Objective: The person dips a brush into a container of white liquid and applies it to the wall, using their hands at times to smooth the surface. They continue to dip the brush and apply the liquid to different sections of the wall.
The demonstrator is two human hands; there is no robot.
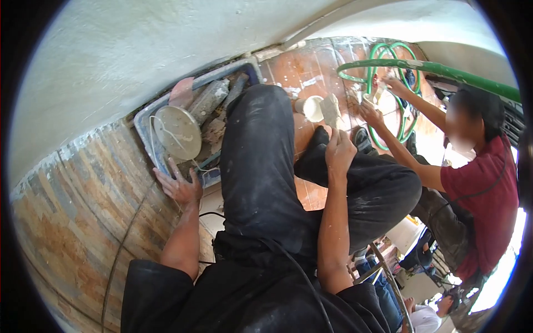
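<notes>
My left hand (180,186) has its fingers spread at the near corner of a blue-grey tub (145,133), fingertips right at its rim. A round, pale lid-like disc (177,133) with a thin white cord lies on the rubble in the tub. My right hand (340,154) is closed around the handle of a putty knife (331,111), whose blade is coated in whitish paste and points away from me. Beside the blade, a small white pot (312,109) sits tilted toward me on the tiled floor, close to my right foot.
A co-worker in a maroon shirt (482,186) squats at the right, both hands on a small paste-smeared tool. Green hose (438,67) loops over the orange tiles (288,69). Wood-patterned surface (83,222) lies left, below a pale wall (122,61). Another person (430,316) appears lower right.
</notes>
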